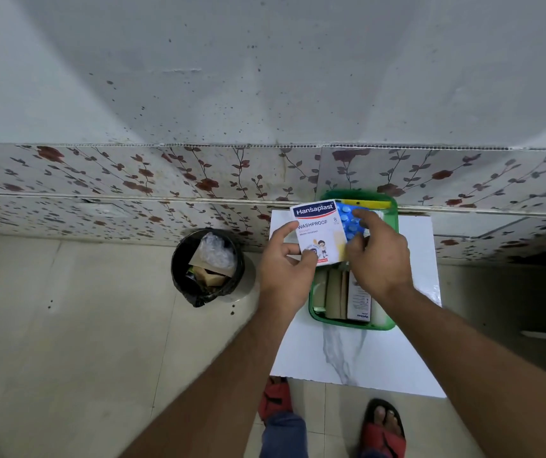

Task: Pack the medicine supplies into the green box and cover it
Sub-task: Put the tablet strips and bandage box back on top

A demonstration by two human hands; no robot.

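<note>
The green box stands open on a small white marble-patterned table. Inside it are rolled bandages and a white medicine carton standing on edge. My left hand grips a white Hansaplast plaster pack by its lower left corner, held above the box. Just to the right, the fingers of my right hand rest on a blue blister strip of pills behind that pack. At the box's far end a green lid with a yellow strip shows.
A round bin with a black liner holding paper and plastic stands on the tiled floor left of the table. A floral-tiled wall runs close behind the table. My feet in red sandals stand at the table's near edge.
</note>
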